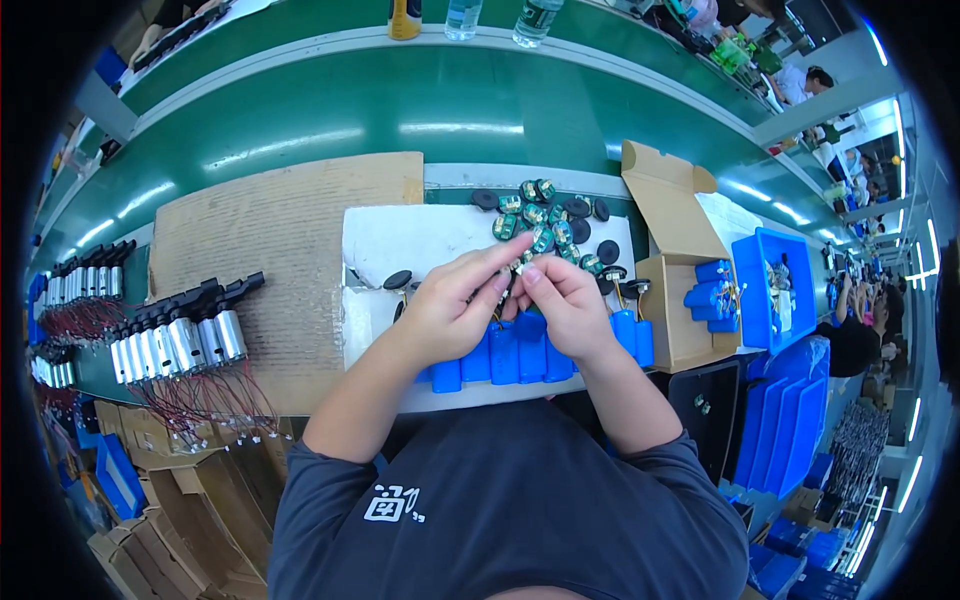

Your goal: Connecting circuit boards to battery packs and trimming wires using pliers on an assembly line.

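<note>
My left hand (452, 305) and my right hand (568, 308) meet above the white work surface (375, 240). Thumb and index finger of the right hand are pinched together at the left fingertips. The left fingers are stretched forward, with the thumb closed against them. Whatever small piece sits between the fingertips is too small and covered to name. Just below the hands stand several blue-wrapped battery packs (505, 355), partly hidden by them. Beyond the fingertips lies a loose group of small green circuit boards (505, 228) and black round caps (484, 200).
On the left, silver motors (172, 350) with red wires lie beside a cardboard sheet (270, 260). An open cardboard box (680, 335) to the right holds blue packs. Past it is a blue bin (750, 290). Bottles (536, 22) stand on the far ledge.
</note>
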### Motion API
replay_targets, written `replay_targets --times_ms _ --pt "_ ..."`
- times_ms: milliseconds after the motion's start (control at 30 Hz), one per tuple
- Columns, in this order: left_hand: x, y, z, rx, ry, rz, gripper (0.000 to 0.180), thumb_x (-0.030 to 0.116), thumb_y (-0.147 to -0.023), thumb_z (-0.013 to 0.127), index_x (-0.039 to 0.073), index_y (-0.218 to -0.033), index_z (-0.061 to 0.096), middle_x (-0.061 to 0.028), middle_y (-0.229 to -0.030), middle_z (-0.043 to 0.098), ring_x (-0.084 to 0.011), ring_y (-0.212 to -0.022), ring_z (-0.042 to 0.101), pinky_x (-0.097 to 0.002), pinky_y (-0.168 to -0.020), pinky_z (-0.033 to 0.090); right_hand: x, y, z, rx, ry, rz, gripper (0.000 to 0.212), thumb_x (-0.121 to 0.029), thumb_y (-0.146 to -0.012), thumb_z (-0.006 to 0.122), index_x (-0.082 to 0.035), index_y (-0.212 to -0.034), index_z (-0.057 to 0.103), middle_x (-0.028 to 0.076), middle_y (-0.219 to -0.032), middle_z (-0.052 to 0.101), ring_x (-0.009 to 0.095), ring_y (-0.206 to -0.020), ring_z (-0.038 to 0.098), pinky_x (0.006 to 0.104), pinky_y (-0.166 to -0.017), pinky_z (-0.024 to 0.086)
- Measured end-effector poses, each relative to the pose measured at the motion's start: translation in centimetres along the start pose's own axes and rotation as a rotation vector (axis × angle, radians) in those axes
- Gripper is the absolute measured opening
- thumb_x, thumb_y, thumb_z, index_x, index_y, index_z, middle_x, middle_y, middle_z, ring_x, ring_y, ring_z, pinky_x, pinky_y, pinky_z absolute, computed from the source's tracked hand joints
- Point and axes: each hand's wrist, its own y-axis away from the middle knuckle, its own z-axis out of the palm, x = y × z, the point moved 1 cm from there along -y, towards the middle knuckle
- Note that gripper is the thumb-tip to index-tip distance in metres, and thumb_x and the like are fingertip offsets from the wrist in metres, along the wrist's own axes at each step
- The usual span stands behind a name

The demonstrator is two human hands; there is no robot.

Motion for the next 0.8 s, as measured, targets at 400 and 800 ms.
replay_targets --times_ms 400,800 --pt "0.7 -0.1 0.2 0.039 -0.264 0.121 0.055 -0.003 -0.091 0.055 0.006 -0.144 0.047 -0.017 -0.108 0.065 -0.028 -0.096 0.064 -0.0356 -0.086 0.051 0.4 -0.2 -0.1 -0.005 -0.081 0.011 0.024 -0.016 -0.104 0.048 0.0 -0.089 0.059 0.006 -0.079 0.062 0.014 -0.071 0.063 0.0271 -0.069 0.05" --pt "-1.3 0.1 1.3 0.153 0.464 -0.236 0.037 0.01 -0.103 0.049 0.005 -0.139 0.054 -0.0076 -0.108 0.069 -0.0095 -0.091 0.062 -0.027 -0.082 0.051 0.5 -0.6 0.2 0.057 -0.027 0.013 0.021 -0.016 -0.103 0.053 0.0 -0.092 0.062 0.005 -0.08 0.065 0.013 -0.073 0.064 0.0255 -0.069 0.052"
